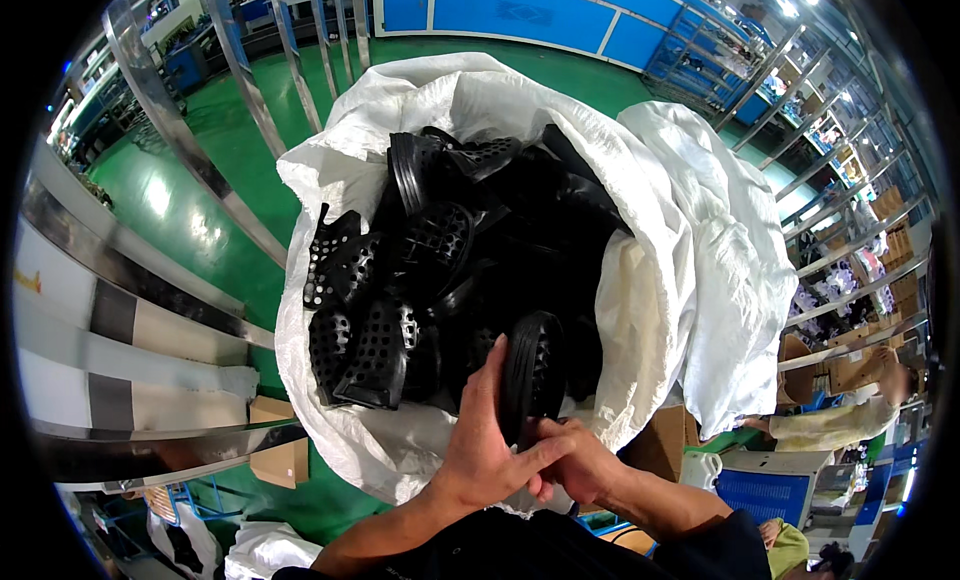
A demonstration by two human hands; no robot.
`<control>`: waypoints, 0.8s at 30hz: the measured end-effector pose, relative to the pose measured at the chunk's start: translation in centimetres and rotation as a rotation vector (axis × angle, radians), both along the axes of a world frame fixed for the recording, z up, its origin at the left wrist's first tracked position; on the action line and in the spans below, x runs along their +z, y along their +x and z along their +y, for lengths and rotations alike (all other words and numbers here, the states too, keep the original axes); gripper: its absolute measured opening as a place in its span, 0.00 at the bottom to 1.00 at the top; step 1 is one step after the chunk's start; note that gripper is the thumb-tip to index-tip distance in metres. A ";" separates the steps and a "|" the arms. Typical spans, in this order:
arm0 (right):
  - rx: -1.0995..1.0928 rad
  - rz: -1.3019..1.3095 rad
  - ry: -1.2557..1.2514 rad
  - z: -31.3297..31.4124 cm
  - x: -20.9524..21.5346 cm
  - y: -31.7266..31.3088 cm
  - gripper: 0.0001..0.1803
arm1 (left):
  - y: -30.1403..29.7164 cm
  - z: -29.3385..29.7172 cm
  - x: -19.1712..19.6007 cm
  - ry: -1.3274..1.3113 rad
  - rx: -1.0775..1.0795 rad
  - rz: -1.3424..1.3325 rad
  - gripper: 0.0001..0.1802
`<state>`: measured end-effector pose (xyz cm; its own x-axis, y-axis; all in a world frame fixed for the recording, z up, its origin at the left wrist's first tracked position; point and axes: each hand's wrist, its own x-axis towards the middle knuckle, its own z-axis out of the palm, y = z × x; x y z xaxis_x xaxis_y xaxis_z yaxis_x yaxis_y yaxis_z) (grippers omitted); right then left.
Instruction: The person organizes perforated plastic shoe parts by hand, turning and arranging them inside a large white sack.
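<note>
A large white woven sack (340,420) stands with its mouth rolled back, holding a heap of black perforated moulded shoes (435,235). Over its near side, a single black moulded shoe (533,365) is held upright between my hands. My left hand (485,455) lies along the shoe's left side, one finger stretched up and the thumb reaching across below. Closed round the near end is my right hand (578,462), its fingertips partly hidden by the left thumb. Deep shadow hides the sack's inside behind the shoe.
Shiny metal rails (185,130) rise at the left, beside the green floor (240,195). More white sack cloth (735,270) bulges on the right. A cardboard box (280,463) lies at lower left. Another person's sleeve (830,425) shows at right, near metal racks.
</note>
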<state>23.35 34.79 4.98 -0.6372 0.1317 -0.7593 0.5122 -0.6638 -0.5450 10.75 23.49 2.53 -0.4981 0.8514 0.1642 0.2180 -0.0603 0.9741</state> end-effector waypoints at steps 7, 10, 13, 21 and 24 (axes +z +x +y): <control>0.470 0.043 0.813 3.4 4.3 1.0 0.36 | -2.0 -1.3 0.0 -0.067 0.151 -0.704 0.25; 0.281 0.343 0.708 1.8 3.1 0.2 0.45 | -1.8 -1.1 -0.6 0.096 0.094 -1.034 0.21; 0.258 0.560 0.762 0.4 1.3 0.5 0.52 | -1.2 -1.4 -1.7 0.246 -0.031 -1.485 0.24; 0.108 0.495 1.063 -2.0 0.9 0.3 0.54 | 1.7 -1.1 -1.4 0.383 0.081 -0.771 0.29; 0.030 0.502 0.960 -1.0 1.5 -0.6 0.53 | 0.0 -1.3 -2.2 0.182 -0.017 -0.307 0.26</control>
<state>22.77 33.80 6.50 -0.8595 0.5112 0.0008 0.0944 0.1603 -0.9825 10.77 22.14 0.32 -0.5333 0.8309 0.1588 -0.0856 -0.2397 0.9671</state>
